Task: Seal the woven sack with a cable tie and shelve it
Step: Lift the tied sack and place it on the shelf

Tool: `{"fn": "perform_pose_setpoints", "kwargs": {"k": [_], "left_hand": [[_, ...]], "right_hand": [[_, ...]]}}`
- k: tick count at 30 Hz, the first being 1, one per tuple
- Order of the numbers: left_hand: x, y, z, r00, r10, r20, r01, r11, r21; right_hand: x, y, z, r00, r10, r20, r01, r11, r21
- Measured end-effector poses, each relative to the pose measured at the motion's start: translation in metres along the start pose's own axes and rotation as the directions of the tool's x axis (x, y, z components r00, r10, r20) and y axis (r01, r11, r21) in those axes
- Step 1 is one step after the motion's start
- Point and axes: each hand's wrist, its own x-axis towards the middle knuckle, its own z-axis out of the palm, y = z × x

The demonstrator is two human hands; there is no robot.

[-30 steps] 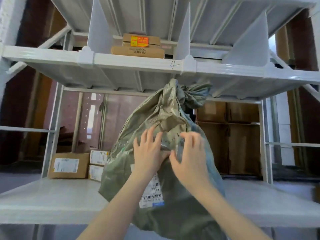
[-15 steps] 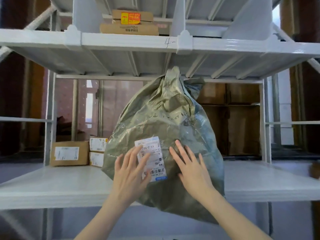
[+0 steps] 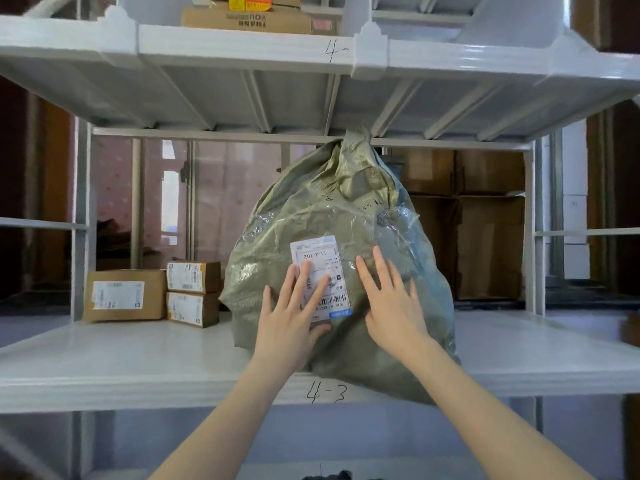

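A bulging grey-green woven sack point(image 3: 311, 223) stands on the white shelf point(image 3: 138, 362) marked 4-3, its gathered neck point(image 3: 356, 147) touching the shelf above. Its lower right corner hangs over the front edge. A white shipping label point(image 3: 320, 258) is stuck on its front. My left hand point(image 3: 291, 320) lies flat on the sack over the label's lower part, fingers spread. My right hand point(image 3: 391, 303) presses flat on the sack just right of the label. I cannot make out a cable tie at the neck.
Three small cardboard parcels point(image 3: 124, 294) with labels sit on the same shelf, left of the sack. Flat cartons point(image 3: 246, 20) lie on the upper shelf point(image 3: 242, 57). Large brown boxes point(image 3: 485, 223) stand behind at the right. White uprights point(image 3: 535, 223) frame the bay.
The sack has gone further onto the shelf and settled lower. Both hands slid down from its upper middle to flat palms around the label.
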Motion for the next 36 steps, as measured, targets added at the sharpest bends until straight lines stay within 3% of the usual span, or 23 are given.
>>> {"fn": "perform_pose_setpoints", "kwargs": {"k": [5,16,21,29,36], "left_hand": [[0.011,0.001,0.014,0.997,-0.066,0.038,0.065,0.998,0.026],[0.02,0.006,0.039,0.975,-0.116,0.189,0.107,0.993,0.06],[0.022,0.01,0.04,0.943,-0.154,0.294,0.128,0.986,0.106],[0.006,0.005,0.047,0.958,-0.073,0.278,0.048,0.994,0.094],[0.006,0.005,0.033,0.944,-0.091,0.317,0.048,0.989,0.142]], "right_hand": [[-0.026,-0.009,0.037,0.982,-0.122,-0.145,0.116,0.992,-0.051],[-0.025,0.014,0.085,0.973,-0.17,0.158,0.188,0.976,-0.11],[-0.013,0.017,0.093,0.961,-0.202,0.191,0.22,0.973,-0.076],[0.008,0.022,0.085,0.907,-0.156,0.392,0.164,0.986,0.014],[-0.003,0.019,0.071,0.907,-0.198,0.372,0.156,0.978,0.138]]}}
